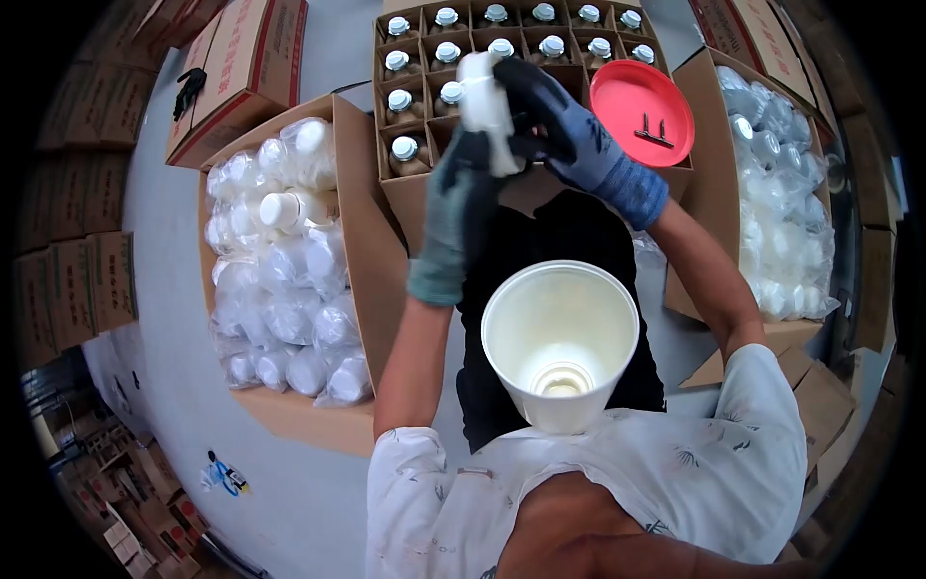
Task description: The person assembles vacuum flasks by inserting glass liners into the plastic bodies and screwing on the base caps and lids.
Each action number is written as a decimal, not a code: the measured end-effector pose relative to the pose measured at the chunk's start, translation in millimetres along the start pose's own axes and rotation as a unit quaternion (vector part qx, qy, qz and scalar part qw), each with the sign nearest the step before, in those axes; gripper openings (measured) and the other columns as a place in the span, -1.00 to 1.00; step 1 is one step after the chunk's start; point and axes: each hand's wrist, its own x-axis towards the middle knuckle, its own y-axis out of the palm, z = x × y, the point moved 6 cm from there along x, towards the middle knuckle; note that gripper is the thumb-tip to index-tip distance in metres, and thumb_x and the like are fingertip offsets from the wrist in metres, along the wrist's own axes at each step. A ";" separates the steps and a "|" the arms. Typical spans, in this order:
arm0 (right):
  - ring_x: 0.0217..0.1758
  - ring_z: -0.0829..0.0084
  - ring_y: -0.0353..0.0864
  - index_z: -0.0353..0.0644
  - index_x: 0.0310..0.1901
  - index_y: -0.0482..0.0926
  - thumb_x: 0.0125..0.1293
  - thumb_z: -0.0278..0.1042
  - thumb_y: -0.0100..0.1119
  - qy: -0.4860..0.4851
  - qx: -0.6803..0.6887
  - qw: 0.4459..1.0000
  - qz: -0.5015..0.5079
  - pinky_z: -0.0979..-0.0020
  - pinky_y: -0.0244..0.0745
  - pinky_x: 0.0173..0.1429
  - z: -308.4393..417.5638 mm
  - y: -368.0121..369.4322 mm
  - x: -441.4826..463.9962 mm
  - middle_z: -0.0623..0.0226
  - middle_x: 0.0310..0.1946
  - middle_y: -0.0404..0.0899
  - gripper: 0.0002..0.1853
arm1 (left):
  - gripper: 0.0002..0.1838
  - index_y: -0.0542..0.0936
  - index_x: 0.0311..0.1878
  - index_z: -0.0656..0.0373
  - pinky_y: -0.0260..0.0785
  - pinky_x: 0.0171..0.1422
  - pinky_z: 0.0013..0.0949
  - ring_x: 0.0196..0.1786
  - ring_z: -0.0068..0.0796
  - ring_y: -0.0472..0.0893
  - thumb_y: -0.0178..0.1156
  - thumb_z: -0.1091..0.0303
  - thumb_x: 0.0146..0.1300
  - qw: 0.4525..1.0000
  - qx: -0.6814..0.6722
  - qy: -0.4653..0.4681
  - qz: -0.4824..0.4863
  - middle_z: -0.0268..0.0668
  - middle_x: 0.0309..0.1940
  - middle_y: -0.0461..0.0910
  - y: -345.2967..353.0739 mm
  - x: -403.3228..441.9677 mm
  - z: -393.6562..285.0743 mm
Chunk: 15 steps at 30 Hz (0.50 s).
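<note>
Container (487, 108) is being held between left hand (455, 207) and right hand (574, 125), over divided carton (400, 201); bottles (397, 100) are standing in its cells. Tray (627, 101) is resting on the carton's right end, two bits (655, 138) lying inside. Tub (559, 314) is sitting nearer the torso (666, 458). Left box (362, 193) and right box (707, 193) are flanking, bags (289, 261) filling both.

Far left, a brown box (241, 82) with red marks has a black glove (189, 90) on it. More brown boxes (72, 294) are piled up along the left. On the gray floor (285, 473), near left, lies a blue thing (230, 477) (too small to name).
</note>
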 end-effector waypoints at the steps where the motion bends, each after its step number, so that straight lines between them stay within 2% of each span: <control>1: 0.25 0.14 0.47 -0.16 0.37 0.19 0.19 -0.51 0.23 0.007 0.100 0.994 -0.048 0.33 0.44 0.27 -13.7 3.6 -2.6 0.02 0.34 0.21 -0.30 | -0.55 0.37 0.31 0.18 0.44 0.21 -0.29 0.22 -0.32 0.47 0.11 0.32 0.39 0.982 0.139 -0.017 -0.128 -0.18 0.27 0.35 -27.5 1.7 16.9; 2: 0.23 0.23 0.48 -0.17 0.37 0.18 0.24 -0.50 0.19 0.067 0.162 0.984 -0.039 0.31 0.47 0.24 -44.2 6.9 -6.4 0.05 0.30 0.28 -0.34 | -0.46 0.39 0.33 0.08 0.25 0.38 -0.23 0.41 -0.23 0.27 0.23 0.29 0.28 0.960 0.259 0.103 -0.033 -0.19 0.40 0.22 7.7 6.8 -16.5; 3: 0.22 0.32 0.48 -0.17 0.37 0.18 0.30 -0.50 0.15 0.128 0.222 0.966 -0.036 0.30 0.50 0.20 -74.2 10.3 -11.2 0.09 0.25 0.35 -0.38 | -0.42 0.41 0.32 -0.02 0.16 0.43 -0.13 0.44 -0.12 0.20 0.27 0.31 0.21 0.878 0.436 0.195 0.030 -0.21 0.41 0.22 6.8 13.9 -21.0; 4: 0.17 0.35 0.52 -0.17 0.33 0.25 0.32 -0.45 0.13 0.145 0.258 0.954 -0.036 0.30 0.54 0.14 -93.5 10.0 -14.4 0.12 0.20 0.41 -0.45 | -0.38 0.42 0.32 -0.11 0.07 0.48 -0.03 0.47 -0.01 0.12 0.31 0.33 0.14 0.753 0.593 0.272 0.091 -0.22 0.41 0.21 1.9 21.2 -15.9; 5: 0.13 0.37 0.55 -0.17 0.29 0.32 0.35 -0.39 0.11 0.162 0.294 0.941 -0.036 0.29 0.58 0.08 -112.1 9.6 -17.3 0.14 0.15 0.46 -0.52 | -0.33 0.45 0.29 -0.24 -0.12 0.52 0.10 0.46 0.16 0.07 0.35 0.29 0.03 0.700 0.637 0.295 0.132 -0.21 0.41 0.21 -8.9 32.5 -5.9; 6: 0.07 0.38 0.58 -0.18 0.23 0.40 0.37 -0.28 0.12 0.207 0.227 0.951 -0.036 0.29 0.61 0.00 -134.1 8.8 -17.7 0.17 0.09 0.51 -0.57 | -0.35 0.48 0.24 -0.17 -0.08 0.50 0.10 0.43 0.13 0.15 0.39 0.20 -0.01 0.608 0.730 0.288 0.124 -0.19 0.36 0.26 -23.6 42.1 4.1; 7: -0.04 0.38 0.63 -0.20 0.13 0.48 0.27 0.02 0.20 0.467 0.139 0.873 0.019 0.31 0.63 -0.15 -144.0 3.9 -10.5 0.19 -0.07 0.61 -0.46 | -0.33 0.43 0.28 -0.12 0.01 0.46 0.08 0.37 0.10 0.23 0.37 0.19 0.03 0.613 0.745 0.248 0.086 -0.15 0.34 0.28 -56.1 54.2 10.7; 8: -0.05 0.27 0.62 -0.21 0.07 0.49 0.13 0.22 0.25 0.449 0.075 0.890 -0.027 0.26 0.58 -0.12 -184.7 1.3 -16.2 0.11 -0.19 0.64 -0.33 | -0.31 0.38 0.32 -0.06 0.10 0.42 0.07 0.32 0.08 0.30 0.35 0.19 0.07 0.616 0.758 0.209 0.048 -0.12 0.32 0.30 -96.2 64.9 19.8; 9: -0.02 0.19 0.58 -0.21 0.06 0.48 0.11 0.18 0.27 0.363 -0.078 0.928 0.000 0.21 0.54 -0.04 -207.8 -3.7 -16.9 0.08 -0.15 0.61 -0.35 | -0.31 0.40 0.30 -0.04 0.16 0.37 0.07 0.27 0.05 0.36 0.36 0.15 0.06 0.639 0.756 0.130 -0.058 -0.12 0.28 0.33 -149.7 76.5 33.3; 10: 0.01 0.11 0.55 -0.22 0.04 0.48 0.10 0.15 0.29 0.267 -0.229 0.936 0.025 0.16 0.49 0.04 -220.6 -3.3 -18.2 0.04 -0.11 0.59 -0.36 | -0.30 0.41 0.28 -0.01 0.22 0.32 0.08 0.22 0.03 0.41 0.38 0.11 0.04 0.652 0.739 0.047 -0.162 -0.12 0.25 0.36 -200.2 80.3 48.3; 12: 0.05 0.04 0.49 -0.17 0.07 0.45 0.09 0.10 0.29 0.238 -0.316 0.918 0.002 0.11 0.42 0.12 -251.3 4.7 -29.4 0.03 -0.03 0.53 -0.38 | -0.25 0.42 0.26 0.01 0.29 0.24 0.08 0.16 -0.03 0.46 0.43 0.04 -0.05 0.593 0.774 -0.089 -0.202 -0.11 0.17 0.42 -256.2 83.0 75.5; 13: 0.07 0.00 0.46 -0.15 0.08 0.44 0.09 0.08 0.29 0.222 -0.360 0.906 -0.008 0.09 0.38 0.15 -257.2 3.8 -31.1 0.03 0.00 0.51 -0.39 | -0.25 0.43 0.24 0.00 0.30 0.21 0.07 0.15 -0.03 0.47 0.44 0.02 -0.07 0.562 0.800 -0.096 -0.187 -0.12 0.12 0.45 -262.2 84.0 81.2; 14: 0.09 0.00 0.46 -0.07 0.16 0.39 0.07 0.05 0.31 0.244 -0.437 0.865 0.047 0.10 0.39 0.16 -244.5 6.2 -25.4 0.01 0.11 0.42 -0.35 | -0.25 0.44 0.22 0.00 0.31 0.19 0.06 0.14 -0.04 0.48 0.44 0.01 -0.09 0.530 0.824 -0.102 -0.172 -0.12 0.08 0.48 -265.3 83.6 86.1; 15: 0.11 -0.01 0.45 -0.06 0.18 0.39 0.09 0.06 0.29 0.208 -0.443 0.871 0.036 0.09 0.38 0.18 -225.7 8.8 -18.2 -0.02 0.11 0.41 -0.35 | -0.25 0.46 0.20 -0.01 0.32 0.17 0.05 0.12 -0.05 0.50 0.45 0.00 -0.11 0.496 0.847 -0.108 -0.158 -0.13 0.03 0.51 -268.3 83.2 89.1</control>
